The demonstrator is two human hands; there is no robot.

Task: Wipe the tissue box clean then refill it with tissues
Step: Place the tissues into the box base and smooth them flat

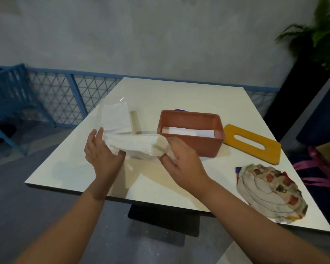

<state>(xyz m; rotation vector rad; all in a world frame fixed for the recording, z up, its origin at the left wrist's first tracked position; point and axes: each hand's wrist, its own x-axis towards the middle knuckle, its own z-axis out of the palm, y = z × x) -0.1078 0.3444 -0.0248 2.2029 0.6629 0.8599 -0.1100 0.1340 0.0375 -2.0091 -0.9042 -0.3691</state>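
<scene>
Both hands, left hand (101, 155) and right hand (181, 161), grip a tissue stack (137, 144) by its ends, just left of the open tissue box (198, 147) mid-table. Wiping is probably done; the cloth (271, 191) lies near right. Filling and the lid (253, 143) remain.

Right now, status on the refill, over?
Left hand and right hand both grip the tissue stack, just left of the tissue box. Box open, white sheet inside; lid lying to its right. Opening unobstructed.

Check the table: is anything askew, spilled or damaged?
Nothing spilled or broken. The white tissue stack, gripped by left hand and right hand, looks ragged, with loose sheets trailing below. The yellow slotted lid lies off the terracotta plastic box, as expected.
</scene>
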